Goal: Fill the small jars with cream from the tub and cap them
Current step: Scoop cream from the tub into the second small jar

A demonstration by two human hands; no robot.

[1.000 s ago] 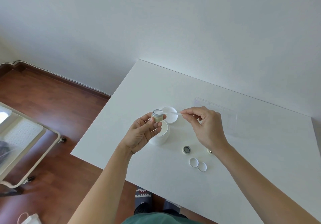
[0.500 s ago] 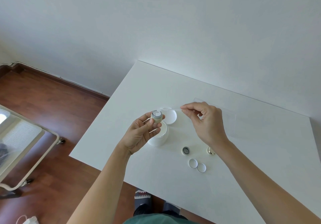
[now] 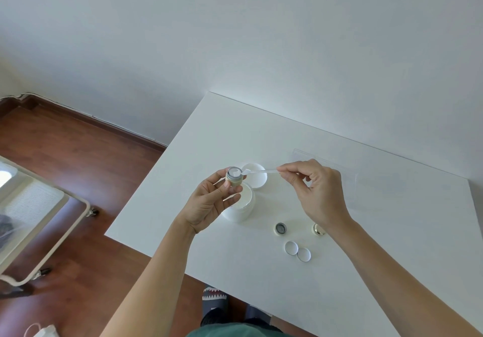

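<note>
Holding jar [image 3: 234, 177] up w/ left hand [image 3: 209, 206] fingers above tub [image 3: 241, 206]; right hand [image 3: 317, 193] pinches spatula [image 3: 257, 171], tip at jar mouth. On counter [image 3: 392, 232]: 2nd jar [image 3: 280, 228], two caps [image 3: 297, 251].

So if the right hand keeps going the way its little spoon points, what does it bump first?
Probably the small jar in the left hand. The right hand aims the spoon leftward, its tip right at the jar's mouth.

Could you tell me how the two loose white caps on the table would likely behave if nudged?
The caps look thin and shallow, so probably very light and would slide easily on the smooth table. Lying flat, they seem unlikely to roll.
</note>
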